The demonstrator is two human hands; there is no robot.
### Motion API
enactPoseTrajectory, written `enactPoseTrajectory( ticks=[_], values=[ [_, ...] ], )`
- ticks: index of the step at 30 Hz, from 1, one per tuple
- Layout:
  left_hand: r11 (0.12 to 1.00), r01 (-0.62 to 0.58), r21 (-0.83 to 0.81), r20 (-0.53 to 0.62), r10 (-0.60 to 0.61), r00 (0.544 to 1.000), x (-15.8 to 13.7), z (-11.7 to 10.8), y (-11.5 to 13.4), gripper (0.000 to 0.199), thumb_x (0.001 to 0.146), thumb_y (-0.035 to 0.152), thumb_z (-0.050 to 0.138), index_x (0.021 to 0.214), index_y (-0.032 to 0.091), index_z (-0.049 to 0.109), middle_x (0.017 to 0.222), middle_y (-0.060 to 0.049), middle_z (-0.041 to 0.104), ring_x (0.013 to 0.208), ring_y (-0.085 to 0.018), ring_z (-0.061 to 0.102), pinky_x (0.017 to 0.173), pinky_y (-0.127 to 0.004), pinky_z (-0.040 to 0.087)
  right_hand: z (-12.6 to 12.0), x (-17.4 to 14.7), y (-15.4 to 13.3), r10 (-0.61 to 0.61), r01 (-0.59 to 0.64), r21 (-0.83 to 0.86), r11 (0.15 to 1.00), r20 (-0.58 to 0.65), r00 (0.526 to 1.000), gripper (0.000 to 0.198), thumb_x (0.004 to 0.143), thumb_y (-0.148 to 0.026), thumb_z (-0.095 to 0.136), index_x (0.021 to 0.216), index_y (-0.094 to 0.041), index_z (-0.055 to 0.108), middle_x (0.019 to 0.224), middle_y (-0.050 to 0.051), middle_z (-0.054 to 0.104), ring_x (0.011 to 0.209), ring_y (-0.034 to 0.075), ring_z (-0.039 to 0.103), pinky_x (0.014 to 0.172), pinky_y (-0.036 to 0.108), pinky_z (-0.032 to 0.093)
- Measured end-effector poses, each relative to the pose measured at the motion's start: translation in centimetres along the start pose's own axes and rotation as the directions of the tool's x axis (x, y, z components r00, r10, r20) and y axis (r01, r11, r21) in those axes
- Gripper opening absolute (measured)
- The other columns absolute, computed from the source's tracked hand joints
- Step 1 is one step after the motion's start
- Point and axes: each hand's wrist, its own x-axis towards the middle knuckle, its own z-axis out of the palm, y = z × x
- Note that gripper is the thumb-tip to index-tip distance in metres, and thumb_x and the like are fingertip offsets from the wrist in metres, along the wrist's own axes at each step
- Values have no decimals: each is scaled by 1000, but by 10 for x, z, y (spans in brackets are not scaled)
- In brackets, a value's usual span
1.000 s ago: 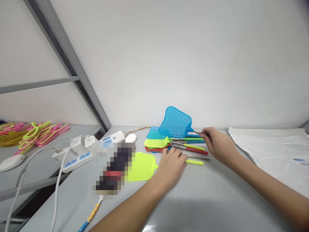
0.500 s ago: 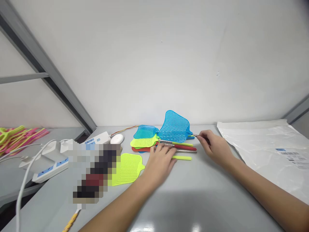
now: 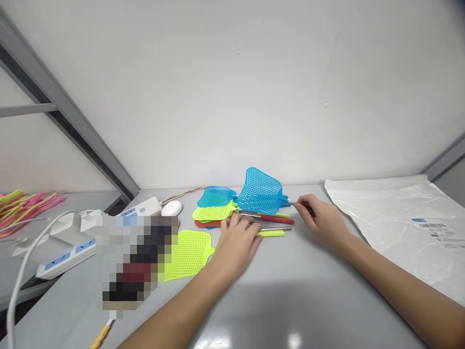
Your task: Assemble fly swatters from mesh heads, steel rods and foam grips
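My right hand (image 3: 317,218) pinches the thin metal shaft of a blue fly swatter (image 3: 259,191), whose perforated head is raised and tilted above the pile. My left hand (image 3: 238,242) is closed over the shaft of a yellow-green fly swatter (image 3: 192,254). Its handle sticks out to the right beside a bare metal rod (image 3: 278,228). Behind my left fingers lie stacked swatters: another blue head (image 3: 216,196), a yellow-green one (image 3: 209,213) and a red edge under it. A red handle (image 3: 278,219) points right. My left fingertips are partly hidden.
White power strips (image 3: 67,258) with plugs and cables stand at the left, near a round white device (image 3: 171,208). A blurred-out dark object (image 3: 145,261) overlaps the yellow-green head. Pink and yellow cords (image 3: 29,208) lie far left. A white plastic mailer (image 3: 392,218) lies right.
The yellow-green handle under my left hand has shifted slightly back, closer to the metal rod. My right hand keeps its pinch on the blue swatter. The view has moved slightly.
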Motion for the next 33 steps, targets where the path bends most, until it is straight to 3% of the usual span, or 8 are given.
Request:
enactPoseTrajectory(
  ticks=[8,12,14,17,19,22,26,33],
  values=[
    [999,17,-30,-23,-18,1000,-1,-2,2,23,93,32,51,114,28,59,113,-5,62,109,-27,44,88,-44,31,3,-3,-1,-36,37,-5,999,30,999,25,96,-42,38,90,-23,53,72,0,66,55,15,59,51,26,38],
    [974,85,-209,-114,-110,987,-5,-8,0,26,94,37,48,114,27,59,115,-5,62,108,-27,46,90,-43,34,4,-4,-1,-71,73,-42,996,46,996,23,96,-40,41,90,-23,55,73,0,67,54,14,58,51,26,37],
    [904,131,-406,-167,-215,962,-7,-12,-4,27,95,40,45,114,25,58,114,-5,61,105,-25,49,89,-40,36,4,-5,-2,-102,104,-48,993,42,994,22,96,-39,41,92,-23,55,75,0,67,56,14,59,52,26,37],
    [703,174,-689,-184,-402,897,-7,-18,-11,33,96,44,42,117,22,53,108,-5,62,100,-21,54,85,-33,41,4,-6,-3,-191,192,-67,979,29,981,22,97,-36,41,95,-22,57,78,2,68,63,14,61,56,26,37],
    [590,175,-788,-166,-478,862,-7,-22,-14,33,95,46,42,112,20,54,98,-4,62,93,-19,56,79,-29,43,3,-6,-5,-274,275,-94,957,25,962,22,97,-34,42,93,-22,59,77,2,67,64,15,60,56,26,36],
    [511,166,-843,-113,-470,876,-7,-24,-11,31,93,46,47,98,19,59,87,-2,64,83,-17,58,73,-26,45,3,-7,-11,-389,388,-127,913,15,921,21,96,-32,44,89,-22,61,70,2,63,63,15,57,59,27,35],
    [402,142,-904,-47,-426,903,-11,-24,1,30,91,44,52,102,18,63,100,-4,68,91,-20,61,85,-30,47,3,-10,-19,-492,493,-122,861,41,869,20,96,-27,44,102,-22,62,72,2,62,65,15,55,62,28,37],
    [261,224,-939,89,-447,890,-11,-26,-2,34,88,47,55,86,15,65,84,-4,69,76,-17,61,72,-28,50,1,-12,-23,-550,553,-106,827,53,833,22,97,-20,42,110,-19,59,77,3,62,67,14,54,61,27,36]
  ],
)
